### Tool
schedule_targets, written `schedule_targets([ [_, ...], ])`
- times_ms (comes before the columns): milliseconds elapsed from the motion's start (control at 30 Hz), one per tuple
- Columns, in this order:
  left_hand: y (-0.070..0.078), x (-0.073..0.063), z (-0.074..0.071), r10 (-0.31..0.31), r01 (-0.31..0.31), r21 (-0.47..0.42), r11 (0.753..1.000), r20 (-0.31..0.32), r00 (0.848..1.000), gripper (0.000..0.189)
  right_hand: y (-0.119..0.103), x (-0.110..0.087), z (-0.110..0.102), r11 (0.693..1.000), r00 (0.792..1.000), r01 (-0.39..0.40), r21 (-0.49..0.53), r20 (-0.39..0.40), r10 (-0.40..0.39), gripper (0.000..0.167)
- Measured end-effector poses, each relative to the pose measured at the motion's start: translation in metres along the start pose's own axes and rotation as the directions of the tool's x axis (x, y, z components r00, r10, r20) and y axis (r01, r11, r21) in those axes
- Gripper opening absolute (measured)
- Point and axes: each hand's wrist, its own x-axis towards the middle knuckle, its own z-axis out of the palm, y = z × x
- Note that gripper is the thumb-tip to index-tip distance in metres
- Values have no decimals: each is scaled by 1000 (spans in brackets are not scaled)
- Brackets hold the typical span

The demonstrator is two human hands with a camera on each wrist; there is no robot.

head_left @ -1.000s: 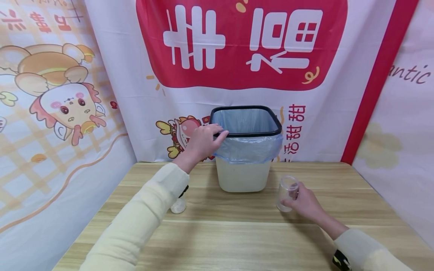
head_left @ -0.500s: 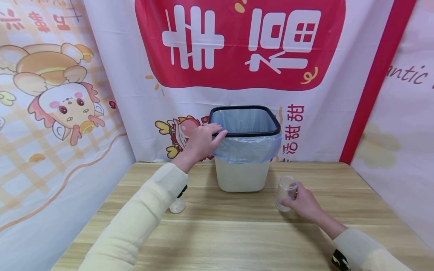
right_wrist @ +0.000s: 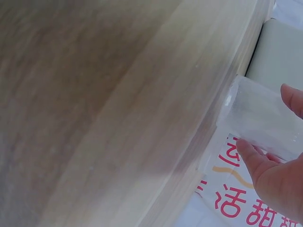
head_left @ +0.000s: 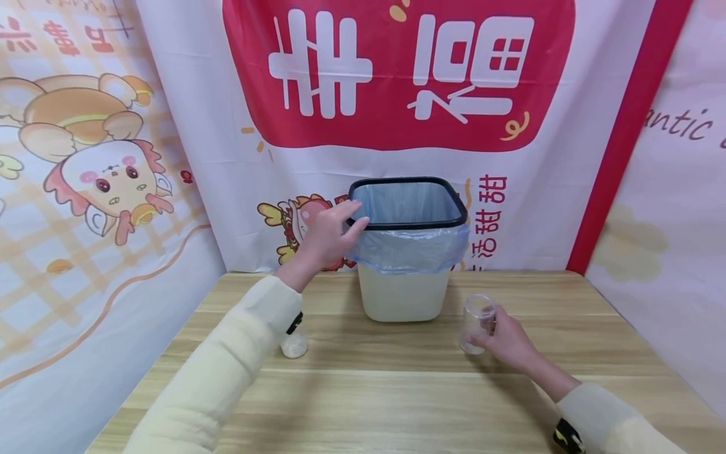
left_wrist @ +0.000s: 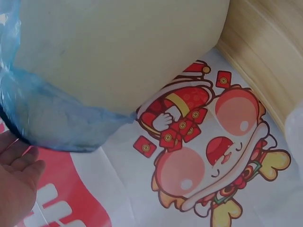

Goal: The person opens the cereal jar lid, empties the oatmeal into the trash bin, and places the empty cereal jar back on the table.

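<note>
In the head view a cream trash bin (head_left: pixel 404 291) stands upright at the back of the table, lined with a thin bluish bag (head_left: pixel 411 249) under its black rim (head_left: pixel 416 225). My left hand (head_left: pixel 329 236) is at the rim's left side, fingers loosely bent and holding nothing; the left wrist view shows the fingers (left_wrist: pixel 19 163) close to the rim, contact unclear. On the right, my right hand (head_left: pixel 506 337) holds a clear plastic cup (head_left: pixel 473 321) standing on the table, thumb on one side and fingers on the other. In the right wrist view the cup (right_wrist: pixel 258 113) looks see-through.
A small whitish round thing (head_left: pixel 294 345) sits on the wooden table (head_left: pixel 363 403) below the left sleeve (head_left: pixel 244 334), partly hidden by it. Printed cloth (head_left: pixel 533 208) hangs behind the bin and along both sides.
My left hand has drawn back slightly to the left from the bin's rim. The right hand stays on the cup, and the whole head view has shifted a little.
</note>
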Motion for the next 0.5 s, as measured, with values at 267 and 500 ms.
schedule_targets([
  [267, -18, -19, -15, -42, 43, 18, 999, -55, 998, 45, -4, -4, -3, 1000, 1000, -13, 27, 0, 13, 64],
  [500, -33, -48, -22, -89, 89, 5, 996, -64, 994, 44, -6, -10, -8, 997, 999, -41, 61, -12, 42, 75],
])
